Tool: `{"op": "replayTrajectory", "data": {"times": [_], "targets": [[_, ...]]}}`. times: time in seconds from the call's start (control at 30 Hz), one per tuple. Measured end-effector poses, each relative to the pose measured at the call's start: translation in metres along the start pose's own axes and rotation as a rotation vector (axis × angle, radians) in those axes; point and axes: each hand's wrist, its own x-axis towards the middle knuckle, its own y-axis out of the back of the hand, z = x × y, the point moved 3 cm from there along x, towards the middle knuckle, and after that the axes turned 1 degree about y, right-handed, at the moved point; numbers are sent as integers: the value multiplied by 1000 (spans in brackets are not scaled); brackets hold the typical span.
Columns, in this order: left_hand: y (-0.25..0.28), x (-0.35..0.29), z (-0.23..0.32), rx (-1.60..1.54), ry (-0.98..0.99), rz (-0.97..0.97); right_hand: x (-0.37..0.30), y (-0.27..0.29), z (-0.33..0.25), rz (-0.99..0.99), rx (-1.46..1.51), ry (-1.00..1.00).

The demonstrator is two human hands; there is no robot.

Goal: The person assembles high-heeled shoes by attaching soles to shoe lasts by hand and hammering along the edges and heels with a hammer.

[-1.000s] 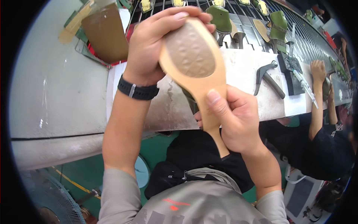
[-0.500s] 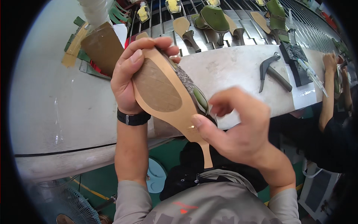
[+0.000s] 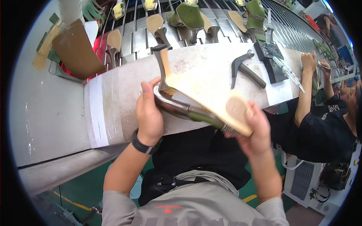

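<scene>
A green high-heeled shoe (image 3: 203,116) on a last is between my two hands above the bench, with its bottom facing up. A tan outsole (image 3: 196,94) with a dark heel (image 3: 163,69) attached lies along it, smeared by motion; the heel points up and away from me. My left hand (image 3: 149,113) is curled round the shoe's back end, below the heel, its far fingers hidden. At the toe end, my right hand (image 3: 257,128) grips shoe and outsole together, thumb on the outsole. A thin gap shows between outsole and shoe towards the heel.
A hammer (image 3: 247,71) lies on the pale bench (image 3: 128,84), beside a black block (image 3: 269,60) and a syringe (image 3: 288,73). Behind runs a metal conveyor (image 3: 132,41) with heeled outsoles (image 3: 155,26) and a green shoe (image 3: 189,17). A co-worker (image 3: 320,113) sits at right.
The shoe and outsole have been swung round, so the heel end is now at my left hand and the toe at my right. My right hand has shifted to the toe end.
</scene>
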Motion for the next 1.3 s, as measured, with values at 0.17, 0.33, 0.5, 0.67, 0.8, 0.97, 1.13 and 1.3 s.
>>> {"op": "replayTrajectory", "data": {"times": [0.17, 0.33, 0.5, 0.67, 0.8, 0.97, 1.13, 1.3], "targets": [[-18, 42, 41, 415, -281, -353, -29, -9, 31, -128, -616, -49], [-35, 38, 45, 441, -420, -622, 17, -81, -36, -221, -965, 416], [-23, 38, 48, 492, -558, -601, 57, -143, -66, -469, -1134, 581], [-18, 33, 49, 455, -487, -533, 22, -147, -49, -465, -1366, 1138], [-14, 35, 52, 601, -530, -553, 26, -146, -25, -425, -1381, 1295], [-10, 35, 50, 459, -538, -551, 31, -148, -13, -397, -1354, 1336], [-10, 35, 51, 462, -544, -547, 33, -149, -12, -404, -1354, 1326], [-8, 37, 51, 421, -524, -538, 40, -152, -11, -422, -1348, 1355]]}}
